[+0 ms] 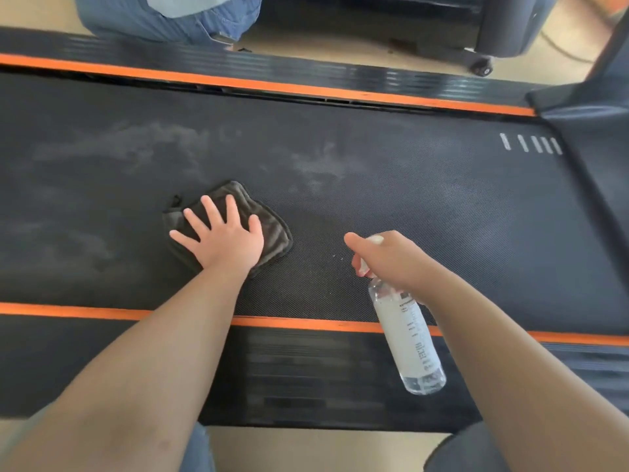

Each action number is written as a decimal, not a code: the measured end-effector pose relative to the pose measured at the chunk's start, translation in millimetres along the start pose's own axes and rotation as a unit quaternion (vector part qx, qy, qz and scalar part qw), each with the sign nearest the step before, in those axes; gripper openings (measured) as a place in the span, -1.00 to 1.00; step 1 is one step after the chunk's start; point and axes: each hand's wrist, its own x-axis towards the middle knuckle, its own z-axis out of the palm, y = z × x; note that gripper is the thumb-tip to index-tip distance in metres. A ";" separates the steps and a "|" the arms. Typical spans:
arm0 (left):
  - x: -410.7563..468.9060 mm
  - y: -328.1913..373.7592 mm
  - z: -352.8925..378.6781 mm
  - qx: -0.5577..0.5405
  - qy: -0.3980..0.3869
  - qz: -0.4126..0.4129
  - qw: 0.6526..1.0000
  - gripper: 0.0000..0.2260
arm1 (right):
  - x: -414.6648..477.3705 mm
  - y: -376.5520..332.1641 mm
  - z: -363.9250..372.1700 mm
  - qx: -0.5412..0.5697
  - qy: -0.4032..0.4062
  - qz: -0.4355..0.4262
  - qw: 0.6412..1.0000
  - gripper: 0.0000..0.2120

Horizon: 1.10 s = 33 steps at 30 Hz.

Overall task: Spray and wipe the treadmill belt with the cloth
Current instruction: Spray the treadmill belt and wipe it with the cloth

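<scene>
Head view, looking down across a treadmill that lies sideways to the viewer. The black textured belt [442, 216] fills the middle of the frame, edged near and far by an orange stripe [306, 323] and a dark ribbed side rail [306, 369]. Pale dusty smears [153, 148] cloud the far half of the belt, left and centre. The left hand [228, 240] lies flat on a dark folded cloth [275, 233], which rests on the belt left of centre. Its fingers [212, 212] are straight and spread wide, pressing down rather than gripping. The right hand [391, 264] hovers above the near part of the belt, wrapped around the neck of a clear spray bottle [413, 342], forefinger stretched over the white sprayer head. The bottle tilts, base toward the viewer and nozzle toward the belt. A few tiny droplets [337, 256] dot the surface just beside the nozzle. The cloth looks soft, plush and light, so it would likely bunch or slide unless kept under a flat palm, as here. The bottle looks like thin plastic, light enough for one hand. The neck below the sprayer seems the surest hold, since the smooth body may turn slippery when wet. At the top edge, someone's jeans [163, 18] show beyond the treadmill.
</scene>
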 end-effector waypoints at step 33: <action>-48.9 26.5 24.1 0.067 0.011 0.450 0.890 -0.32 | -2.9 -15.6 26.7 -0.018 -0.020 0.042 0.999 -0.44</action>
